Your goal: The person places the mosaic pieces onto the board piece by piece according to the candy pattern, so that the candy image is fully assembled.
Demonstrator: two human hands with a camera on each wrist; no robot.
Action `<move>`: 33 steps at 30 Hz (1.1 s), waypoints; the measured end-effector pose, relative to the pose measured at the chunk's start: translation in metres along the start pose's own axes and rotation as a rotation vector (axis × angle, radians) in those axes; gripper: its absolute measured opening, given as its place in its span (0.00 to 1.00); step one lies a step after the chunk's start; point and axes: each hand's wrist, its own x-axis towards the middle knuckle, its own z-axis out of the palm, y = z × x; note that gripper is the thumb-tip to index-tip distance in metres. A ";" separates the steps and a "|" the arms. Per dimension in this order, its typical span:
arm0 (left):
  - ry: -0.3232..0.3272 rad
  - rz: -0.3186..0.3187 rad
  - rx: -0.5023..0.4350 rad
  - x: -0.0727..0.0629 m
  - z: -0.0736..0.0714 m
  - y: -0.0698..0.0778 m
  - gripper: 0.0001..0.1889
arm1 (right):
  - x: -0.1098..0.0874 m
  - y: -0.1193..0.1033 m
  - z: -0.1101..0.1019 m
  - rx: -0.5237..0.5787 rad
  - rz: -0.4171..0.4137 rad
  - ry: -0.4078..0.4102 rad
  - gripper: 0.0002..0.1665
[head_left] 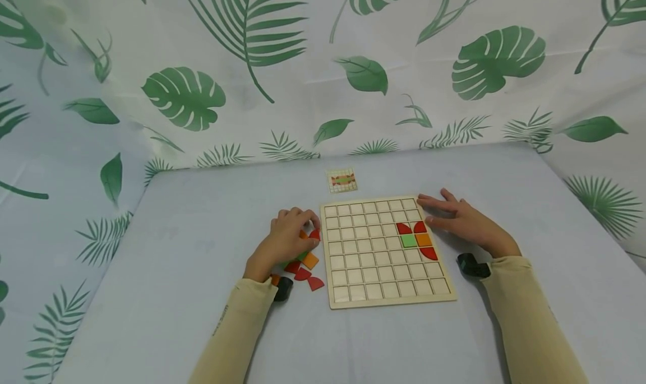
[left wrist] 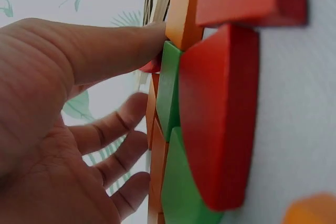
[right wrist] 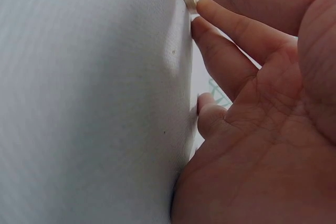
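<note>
My left hand (head_left: 289, 235) is over a loose pile of flat pieces left of the wooden grid board (head_left: 363, 276). Its thumb and index finger close about a red quarter-circle piece (head_left: 314, 235) by the board's left edge; the left wrist view largely hides this contact. Under and beside that hand lie green pieces (left wrist: 169, 90), orange pieces (left wrist: 184, 9) and red pieces (left wrist: 218, 119). My right hand (head_left: 466, 224) rests at the board's right edge, fingers extended, fingertips touching the rim. Nearby on the grid sit a green square (head_left: 408, 240), an orange square (head_left: 424, 240) and several red quarter-circles (head_left: 428, 253).
A small pattern card (head_left: 342, 180) with a red, green and orange design lies behind the board. Two red pieces (head_left: 315, 283) lie at the pile's near side. Leaf-printed cloth (head_left: 303, 109) rises behind the white table (head_left: 202, 216).
</note>
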 end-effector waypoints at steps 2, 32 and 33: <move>0.010 -0.007 -0.044 0.000 0.000 0.000 0.09 | -0.001 0.000 0.000 0.002 0.003 0.000 0.41; 0.215 -0.141 -0.857 0.001 -0.007 0.026 0.08 | 0.001 0.000 -0.001 0.008 0.005 -0.005 0.39; 0.217 -0.149 -0.883 0.001 -0.006 0.029 0.08 | 0.001 0.001 -0.001 0.007 0.008 -0.006 0.39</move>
